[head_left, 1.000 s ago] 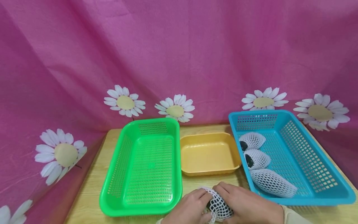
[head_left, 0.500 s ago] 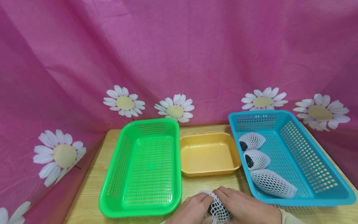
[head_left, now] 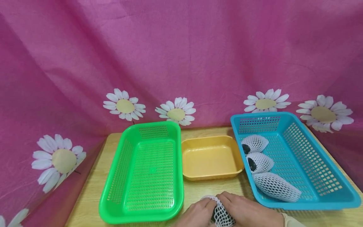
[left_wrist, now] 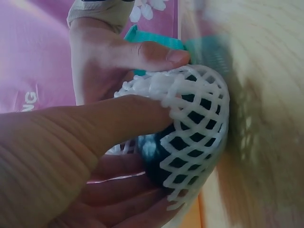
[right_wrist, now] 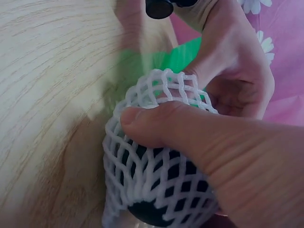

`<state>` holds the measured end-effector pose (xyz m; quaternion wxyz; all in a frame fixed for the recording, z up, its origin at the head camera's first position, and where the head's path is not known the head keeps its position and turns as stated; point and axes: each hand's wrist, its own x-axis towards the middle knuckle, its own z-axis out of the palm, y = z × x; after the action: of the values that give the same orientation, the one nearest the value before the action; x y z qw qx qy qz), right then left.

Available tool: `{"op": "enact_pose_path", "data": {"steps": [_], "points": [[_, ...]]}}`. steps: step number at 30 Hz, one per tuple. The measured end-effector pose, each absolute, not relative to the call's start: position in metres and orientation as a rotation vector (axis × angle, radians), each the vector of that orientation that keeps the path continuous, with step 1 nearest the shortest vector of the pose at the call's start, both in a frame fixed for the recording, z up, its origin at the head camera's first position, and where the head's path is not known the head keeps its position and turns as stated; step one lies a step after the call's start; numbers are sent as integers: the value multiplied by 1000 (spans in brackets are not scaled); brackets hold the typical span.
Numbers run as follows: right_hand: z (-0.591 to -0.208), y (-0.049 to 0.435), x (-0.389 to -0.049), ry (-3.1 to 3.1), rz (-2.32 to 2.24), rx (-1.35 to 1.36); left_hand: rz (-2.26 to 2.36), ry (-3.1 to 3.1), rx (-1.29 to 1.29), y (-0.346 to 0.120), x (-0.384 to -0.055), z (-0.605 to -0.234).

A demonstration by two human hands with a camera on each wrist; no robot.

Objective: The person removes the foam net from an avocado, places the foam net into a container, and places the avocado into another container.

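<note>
At the table's near edge, a dark, rounded fruit (left_wrist: pixel 152 164) sits inside a white foam net (head_left: pixel 223 217). My left hand (head_left: pixel 198 213) grips it from the left, thumb along the net's edge and fingers beneath, as the left wrist view shows. From the right, my right hand (head_left: pixel 246 210) holds the same netted fruit, its thumb pressed on the mesh (right_wrist: pixel 142 166) in the right wrist view. Part of the fruit is hidden by both hands. Beyond them stands a shallow yellow tray (head_left: pixel 211 175) with nothing in it.
To the left is a green basket (head_left: pixel 103 201) with nothing inside. A blue basket (head_left: pixel 314 157) on the right holds three net-wrapped pieces along its left side: an upper one (head_left: pixel 256 142), a middle one (head_left: pixel 262 161) and a longer one (head_left: pixel 278 186). A pink flowered cloth (head_left: pixel 181 56) hangs behind.
Both hands, with the netted fruit between them, sit slightly lower in the head view. Their grip looks much the same. The baskets and tray stay in place.
</note>
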<state>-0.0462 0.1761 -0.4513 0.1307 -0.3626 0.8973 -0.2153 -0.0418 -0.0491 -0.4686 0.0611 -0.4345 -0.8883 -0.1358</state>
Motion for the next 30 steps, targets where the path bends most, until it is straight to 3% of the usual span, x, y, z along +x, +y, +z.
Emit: {"op": "enact_pose_path", "data": {"steps": [30], "points": [[-453,173,-47,2591,-460,-1012,-372,-2794,-1266,-48,-41,-476]]}}
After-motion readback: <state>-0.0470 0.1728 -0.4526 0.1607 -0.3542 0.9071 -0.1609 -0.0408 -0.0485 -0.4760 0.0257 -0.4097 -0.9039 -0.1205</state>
